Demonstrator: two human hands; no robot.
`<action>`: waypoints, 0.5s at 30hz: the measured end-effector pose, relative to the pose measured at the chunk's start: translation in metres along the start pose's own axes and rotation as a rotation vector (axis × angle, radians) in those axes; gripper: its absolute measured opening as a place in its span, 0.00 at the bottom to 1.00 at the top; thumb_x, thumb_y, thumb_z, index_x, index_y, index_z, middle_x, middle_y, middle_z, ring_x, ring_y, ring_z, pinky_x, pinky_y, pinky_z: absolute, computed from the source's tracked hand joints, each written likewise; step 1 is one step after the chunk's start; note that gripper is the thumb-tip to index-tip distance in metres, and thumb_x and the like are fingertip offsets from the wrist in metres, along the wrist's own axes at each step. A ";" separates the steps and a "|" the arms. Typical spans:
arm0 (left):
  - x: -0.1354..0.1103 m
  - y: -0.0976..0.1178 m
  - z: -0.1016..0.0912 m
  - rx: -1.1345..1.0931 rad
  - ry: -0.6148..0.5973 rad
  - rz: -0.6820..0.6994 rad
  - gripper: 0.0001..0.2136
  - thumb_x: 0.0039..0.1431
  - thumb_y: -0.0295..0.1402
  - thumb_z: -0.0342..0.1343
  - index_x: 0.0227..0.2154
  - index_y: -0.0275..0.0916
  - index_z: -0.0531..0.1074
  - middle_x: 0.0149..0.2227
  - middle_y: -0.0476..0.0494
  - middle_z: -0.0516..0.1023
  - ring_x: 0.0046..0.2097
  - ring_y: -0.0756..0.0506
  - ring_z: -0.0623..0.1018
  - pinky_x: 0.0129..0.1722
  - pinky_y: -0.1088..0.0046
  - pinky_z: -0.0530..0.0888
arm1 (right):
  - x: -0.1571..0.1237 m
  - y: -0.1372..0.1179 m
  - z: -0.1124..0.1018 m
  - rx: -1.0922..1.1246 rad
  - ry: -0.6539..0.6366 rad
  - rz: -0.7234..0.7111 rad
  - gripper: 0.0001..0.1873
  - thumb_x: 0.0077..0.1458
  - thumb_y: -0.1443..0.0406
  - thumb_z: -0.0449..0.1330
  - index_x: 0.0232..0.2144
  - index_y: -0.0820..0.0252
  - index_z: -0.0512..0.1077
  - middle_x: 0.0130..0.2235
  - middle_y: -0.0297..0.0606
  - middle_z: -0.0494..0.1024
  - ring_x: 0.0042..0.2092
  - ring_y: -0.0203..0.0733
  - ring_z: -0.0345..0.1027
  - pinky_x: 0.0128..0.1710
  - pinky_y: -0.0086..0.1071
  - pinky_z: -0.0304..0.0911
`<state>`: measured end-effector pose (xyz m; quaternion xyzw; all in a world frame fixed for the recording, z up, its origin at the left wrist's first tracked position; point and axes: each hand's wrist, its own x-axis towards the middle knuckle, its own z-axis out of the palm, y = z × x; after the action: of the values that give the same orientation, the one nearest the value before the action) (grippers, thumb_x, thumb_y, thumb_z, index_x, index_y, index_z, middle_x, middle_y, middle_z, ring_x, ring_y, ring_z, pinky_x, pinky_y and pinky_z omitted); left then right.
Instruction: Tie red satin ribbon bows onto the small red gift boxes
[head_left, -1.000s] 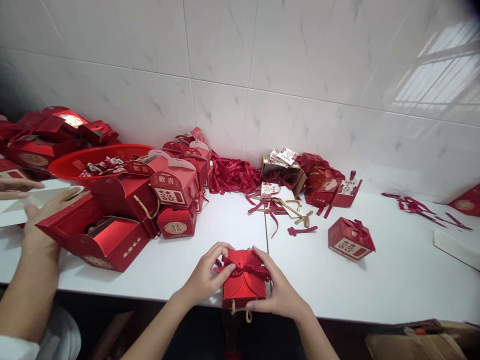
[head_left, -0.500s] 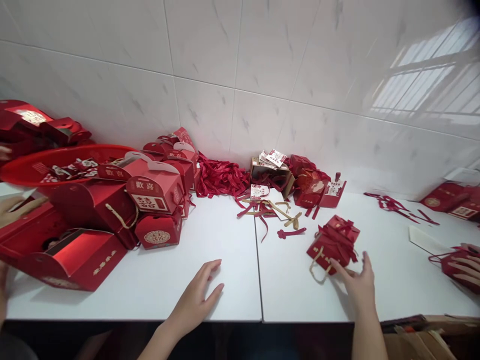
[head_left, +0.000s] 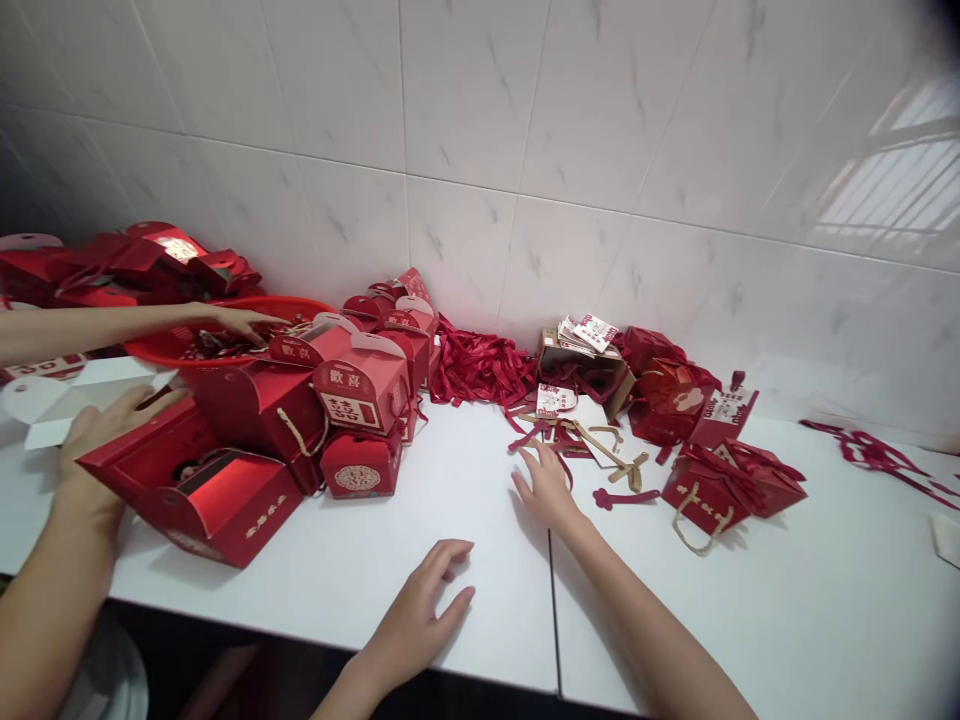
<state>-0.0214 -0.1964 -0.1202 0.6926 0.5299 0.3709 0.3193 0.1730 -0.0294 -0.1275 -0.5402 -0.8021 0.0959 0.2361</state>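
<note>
My left hand [head_left: 424, 610] hovers open over the white table [head_left: 450, 540] near its front edge, fingers spread, holding nothing. My right hand [head_left: 546, 487] reaches forward, open, fingertips close to a heap of tan strips and red ribbons [head_left: 592, 440]. Two closed red gift boxes with ribbon bows and rope handles [head_left: 712, 495] sit to the right of that hand, apart from it.
A co-worker's hand [head_left: 94, 440] rests on a large open red box [head_left: 202, 485] at left; another arm reaches into a red basin [head_left: 225, 320]. Stacked red boxes [head_left: 360, 385], a ribbon pile [head_left: 480, 365], and a carton of tags [head_left: 581, 345] line the tiled wall.
My right hand set the tied box beside the other box at right, then swung left toward the strips. My left hand let go and stays open. The view shifted.
</note>
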 end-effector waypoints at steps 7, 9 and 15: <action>-0.003 -0.005 -0.001 -0.072 0.030 -0.031 0.14 0.58 0.30 0.51 0.47 0.45 0.65 0.44 0.43 0.72 0.40 0.47 0.74 0.44 0.67 0.74 | 0.085 -0.019 0.023 0.052 0.013 0.147 0.10 0.57 0.66 0.54 0.35 0.64 0.74 0.49 0.51 0.72 0.55 0.54 0.59 0.56 0.54 0.44; -0.005 -0.008 0.001 -0.099 0.054 -0.020 0.14 0.58 0.30 0.51 0.47 0.45 0.65 0.46 0.43 0.71 0.42 0.46 0.74 0.44 0.68 0.74 | 0.093 -0.019 0.024 0.119 0.026 0.162 0.09 0.57 0.64 0.56 0.33 0.64 0.73 0.43 0.46 0.75 0.50 0.49 0.65 0.54 0.51 0.50; 0.019 -0.015 -0.043 0.165 0.617 0.064 0.18 0.58 0.33 0.52 0.51 0.43 0.60 0.51 0.38 0.67 0.52 0.40 0.70 0.47 0.62 0.72 | 0.084 -0.017 -0.019 0.443 0.186 0.089 0.17 0.55 0.65 0.50 0.41 0.63 0.75 0.40 0.43 0.80 0.40 0.44 0.73 0.42 0.39 0.66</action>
<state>-0.0628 -0.1721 -0.1071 0.5871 0.6081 0.5292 0.0743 0.1420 0.0383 -0.0812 -0.5164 -0.7118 0.2294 0.4172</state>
